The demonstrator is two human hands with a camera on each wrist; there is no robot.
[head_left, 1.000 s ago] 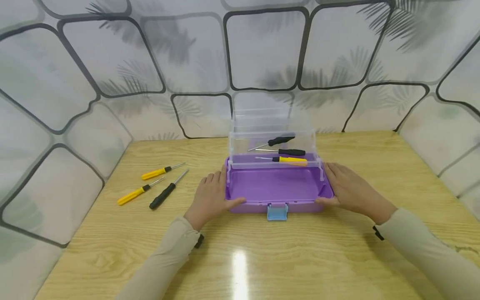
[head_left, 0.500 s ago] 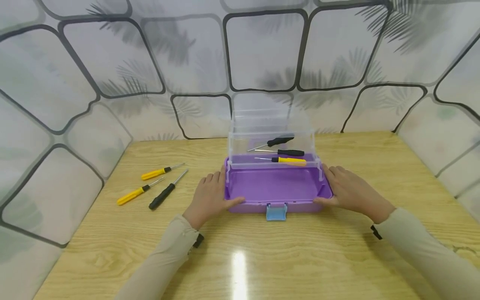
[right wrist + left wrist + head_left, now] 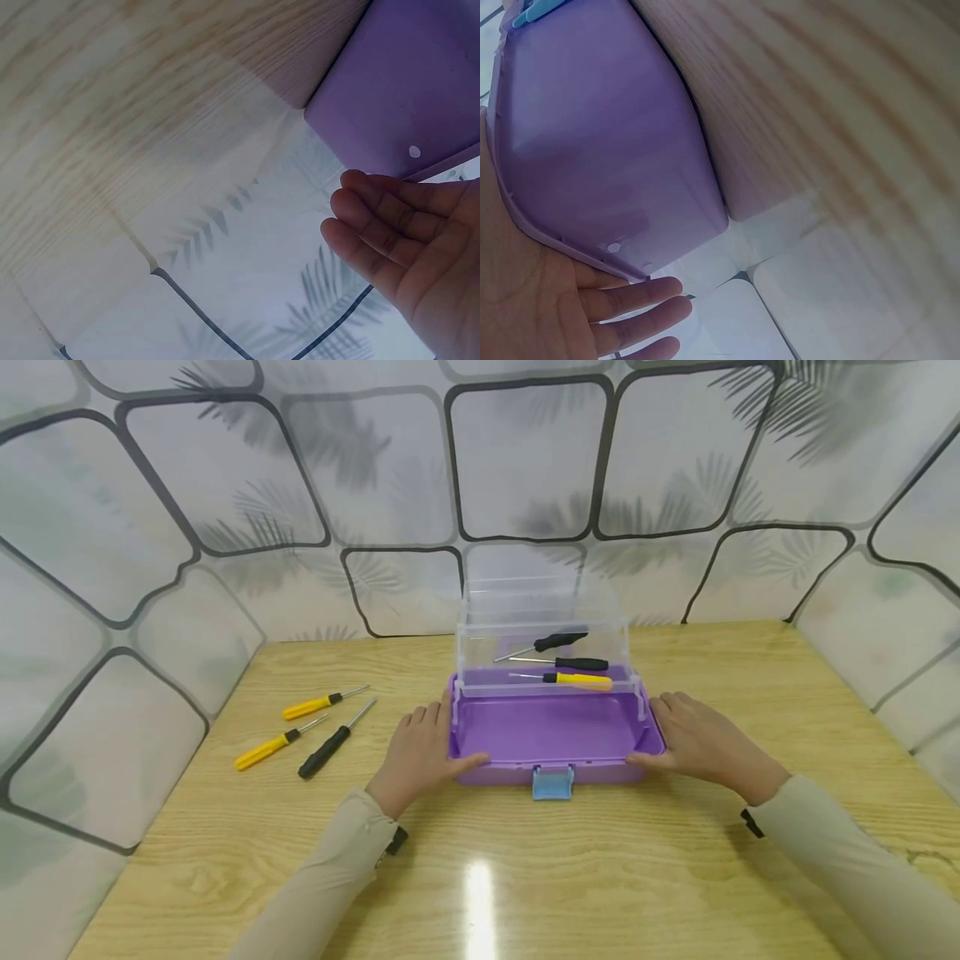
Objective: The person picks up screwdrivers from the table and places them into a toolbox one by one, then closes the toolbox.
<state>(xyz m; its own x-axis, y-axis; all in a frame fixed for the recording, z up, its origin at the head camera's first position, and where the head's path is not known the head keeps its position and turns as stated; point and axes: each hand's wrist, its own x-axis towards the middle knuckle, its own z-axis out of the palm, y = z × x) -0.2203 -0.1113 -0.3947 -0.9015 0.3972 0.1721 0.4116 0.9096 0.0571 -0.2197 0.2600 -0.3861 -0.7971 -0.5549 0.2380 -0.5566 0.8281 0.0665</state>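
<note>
A purple toolbox (image 3: 547,727) stands on the table with its clear lid (image 3: 543,597) raised at the back. My left hand (image 3: 420,752) rests along its left end, thumb over the front corner of the rim. In the left wrist view those fingers (image 3: 634,300) extend nearly straight past the purple wall. At the opposite end lies my right hand (image 3: 701,743), thumb likewise on the rim and fingers (image 3: 382,225) gently bent beside the wall. Two black screwdrivers (image 3: 583,664) and a yellow one (image 3: 585,681) lie in the clear upper part, above the bare purple bottom.
On the table (image 3: 600,877) left of the box lie two yellow-handled screwdrivers (image 3: 262,753) and one black-handled screwdriver (image 3: 326,752). A light blue latch (image 3: 552,782) hangs down at the box's front. Patterned cloth (image 3: 525,460) rises behind the table and at both sides.
</note>
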